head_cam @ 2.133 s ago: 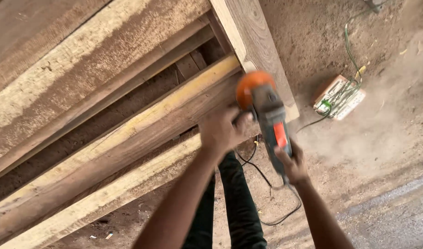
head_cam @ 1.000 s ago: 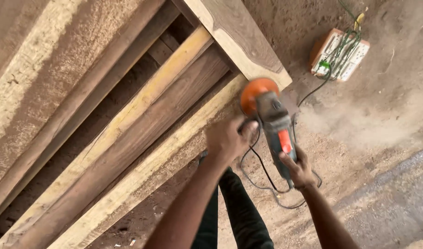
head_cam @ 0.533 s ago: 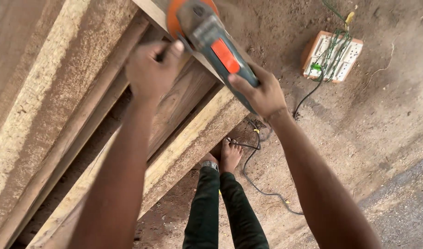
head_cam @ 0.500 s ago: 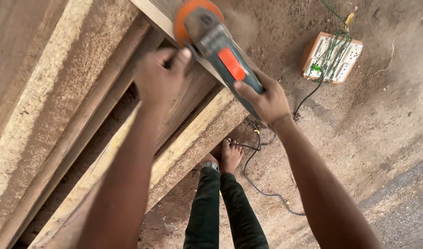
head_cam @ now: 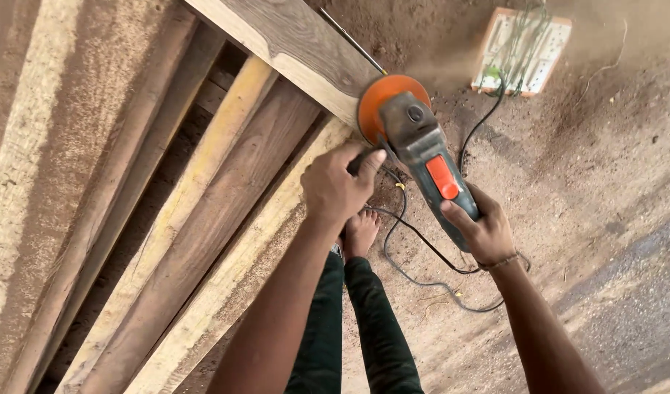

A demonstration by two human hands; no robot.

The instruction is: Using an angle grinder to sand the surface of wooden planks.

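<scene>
The grey-bodied angle grinder with orange disc guard (head_cam: 411, 142) is gripped by both hands: left hand (head_cam: 335, 186) at the side handle, right hand (head_cam: 484, 230) on the rear body. The long axis runs upper left to lower right, disc meeting the end of the grey-brown wooden plank (head_cam: 291, 40).

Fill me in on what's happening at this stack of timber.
A person works an angle grinder with both hands. The left hand grips the side handle, the right hand the rear body. Its orange disc sits at the end of a wooden plank. Its cord trails over the sawdust-covered ground towards a socket board.
</scene>
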